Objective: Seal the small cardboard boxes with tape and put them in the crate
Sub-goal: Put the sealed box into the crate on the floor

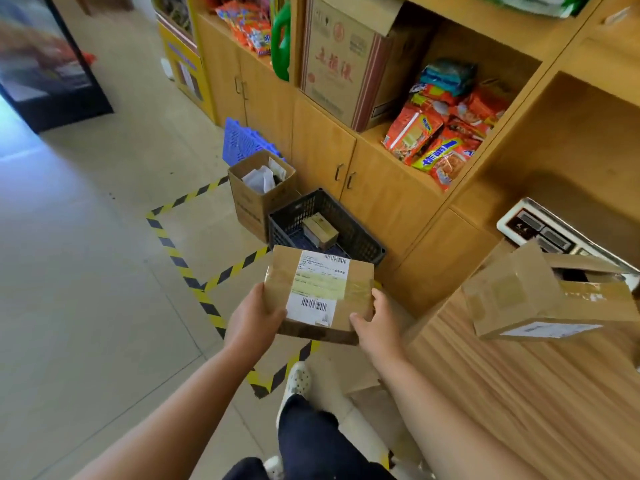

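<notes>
Near the dark slatted plastic crate (360, 242): tape-sealed brown cardboard box with white label (356, 282), gripped at opposite edges by left hand (254, 320) and right hand (375, 327); best lowered level beside the small tan box (320, 230) inside.

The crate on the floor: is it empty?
No, one small box lies inside the black crate.
</notes>
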The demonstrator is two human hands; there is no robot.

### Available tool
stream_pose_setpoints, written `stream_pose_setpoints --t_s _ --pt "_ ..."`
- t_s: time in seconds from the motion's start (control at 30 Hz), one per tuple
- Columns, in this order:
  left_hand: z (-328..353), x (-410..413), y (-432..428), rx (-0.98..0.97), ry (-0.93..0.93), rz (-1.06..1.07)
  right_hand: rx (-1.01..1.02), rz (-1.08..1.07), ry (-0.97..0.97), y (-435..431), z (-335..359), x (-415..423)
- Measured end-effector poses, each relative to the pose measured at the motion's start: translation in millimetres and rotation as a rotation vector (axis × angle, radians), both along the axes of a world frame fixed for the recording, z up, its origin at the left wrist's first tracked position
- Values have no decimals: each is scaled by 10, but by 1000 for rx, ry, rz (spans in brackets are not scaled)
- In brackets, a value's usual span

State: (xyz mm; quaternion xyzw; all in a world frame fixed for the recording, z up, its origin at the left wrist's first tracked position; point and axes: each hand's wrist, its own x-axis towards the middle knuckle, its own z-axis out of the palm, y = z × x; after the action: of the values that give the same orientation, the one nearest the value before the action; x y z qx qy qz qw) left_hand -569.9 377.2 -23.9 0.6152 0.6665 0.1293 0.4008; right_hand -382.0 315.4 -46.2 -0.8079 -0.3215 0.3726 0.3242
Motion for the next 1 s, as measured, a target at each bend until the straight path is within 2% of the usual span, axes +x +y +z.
stream_pose_setpoints --t_s 0.3,0.63,0.83,1.0 --pt "-114 112 1609 9 35 -76 -36 -33 106 1565 -317 190" --pt "-254 343 3204 -33 44 -126 -144 -34 92 2891 -478 392" --pt "-554 503 4122 -92 87 -233 -169 -168 147 3547 -736 479" --pt "-923 732 4937 -146 118 -404 -206 -339 159 4099 -958 514"
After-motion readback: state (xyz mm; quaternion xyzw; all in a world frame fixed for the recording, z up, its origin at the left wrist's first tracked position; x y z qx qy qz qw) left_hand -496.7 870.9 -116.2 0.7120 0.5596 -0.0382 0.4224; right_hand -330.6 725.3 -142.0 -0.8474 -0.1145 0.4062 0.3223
